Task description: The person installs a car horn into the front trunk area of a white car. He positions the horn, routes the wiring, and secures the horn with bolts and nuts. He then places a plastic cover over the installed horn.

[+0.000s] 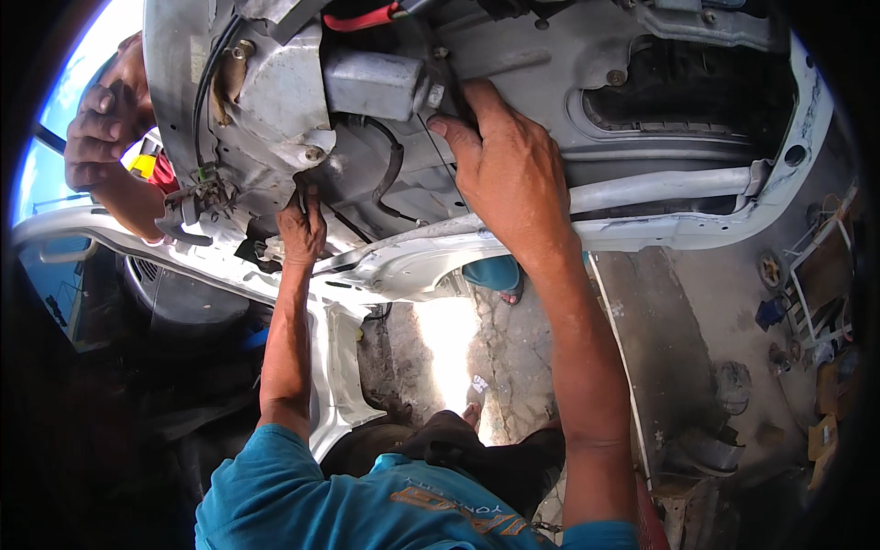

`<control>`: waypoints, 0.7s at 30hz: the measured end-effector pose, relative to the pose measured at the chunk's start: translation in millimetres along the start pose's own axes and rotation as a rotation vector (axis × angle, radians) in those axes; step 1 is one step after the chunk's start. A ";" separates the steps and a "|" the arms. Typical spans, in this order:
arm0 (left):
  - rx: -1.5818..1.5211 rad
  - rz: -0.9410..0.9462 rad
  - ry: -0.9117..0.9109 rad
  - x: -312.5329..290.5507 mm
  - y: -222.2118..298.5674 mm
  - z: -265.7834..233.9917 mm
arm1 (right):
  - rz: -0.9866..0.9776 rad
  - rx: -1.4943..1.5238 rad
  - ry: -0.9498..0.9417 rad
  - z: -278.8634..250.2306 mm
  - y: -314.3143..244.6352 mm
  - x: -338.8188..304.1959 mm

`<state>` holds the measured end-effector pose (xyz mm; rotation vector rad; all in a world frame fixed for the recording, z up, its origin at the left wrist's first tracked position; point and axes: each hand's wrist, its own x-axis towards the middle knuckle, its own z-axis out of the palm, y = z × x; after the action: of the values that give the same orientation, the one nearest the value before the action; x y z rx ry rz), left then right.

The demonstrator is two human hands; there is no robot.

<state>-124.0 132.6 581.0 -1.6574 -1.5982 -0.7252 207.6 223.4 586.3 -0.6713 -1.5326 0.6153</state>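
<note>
A car door with its inner metal exposed (495, 62) lies across the upper part of the head view. My left hand (301, 229) is closed at the lower edge of a bent silver metal plate (280, 119); a small dark piece shows at its fingertips, too hidden to name. My right hand (518, 170) lies against the door beside a silver cylindrical motor (374, 84). Its thumb and forefinger are spread apart, next to a thin dark cable; the other fingers are hidden. A black hose (390, 174) curves between my hands.
Another person's hand (96, 137) is raised at the far left, beyond the door edge. A red handle (359, 18) lies at the top. A silver bar (665, 188) runs along the door's lower side. A white frame (825, 275) and boxes stand at the right.
</note>
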 end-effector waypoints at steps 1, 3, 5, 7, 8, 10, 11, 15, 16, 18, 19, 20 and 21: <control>-0.018 -0.022 -0.046 -1.7 -2.3 -2.9 | -0.015 -0.032 0.032 2.2 2.1 -2.1; -0.080 -0.024 -0.061 -4.8 -9.2 -4.6 | -0.050 -0.041 0.067 1.9 3.8 -1.9; -0.173 0.004 -0.012 -12.9 -16.5 1.6 | -0.075 -0.060 0.089 4.6 7.3 -4.2; -0.275 -0.096 0.000 -25.9 -19.4 1.7 | -0.114 -0.077 0.105 9.4 11.1 -7.3; -0.326 -0.139 0.006 -28.0 -21.9 1.1 | -0.134 -0.084 0.121 7.7 10.9 -7.7; -0.363 -0.173 -0.026 -38.4 -41.8 2.6 | -0.036 -0.142 -0.032 -5.9 0.1 -4.2; -0.326 -0.189 -0.069 -36.8 -39.8 1.9 | -0.031 -0.176 -0.043 -6.7 1.0 -5.0; -0.254 -0.222 -0.069 -41.0 -35.5 2.5 | -0.141 -0.256 0.099 6.2 12.6 -12.3; -0.253 -0.241 -0.064 -42.9 -39.3 3.7 | -0.190 -0.242 0.151 13.5 16.2 -13.7; -0.213 -0.200 -0.050 -45.4 -39.8 3.4 | -0.245 -0.214 0.212 19.2 19.6 -13.8; -0.205 -0.214 -0.042 -45.9 -39.5 4.0 | -0.252 -0.201 0.224 19.4 20.2 -14.2; -0.201 -0.233 -0.029 -48.5 -41.7 3.9 | -0.264 -0.192 0.233 20.1 19.0 -15.3; -0.204 -0.253 -0.038 -51.4 -47.3 2.6 | -0.245 -0.187 0.219 19.6 17.0 -16.4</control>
<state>-175.1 103.3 543.5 -1.6335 -1.8339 -1.0201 189.7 223.3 561.4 -0.6558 -1.4486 0.2072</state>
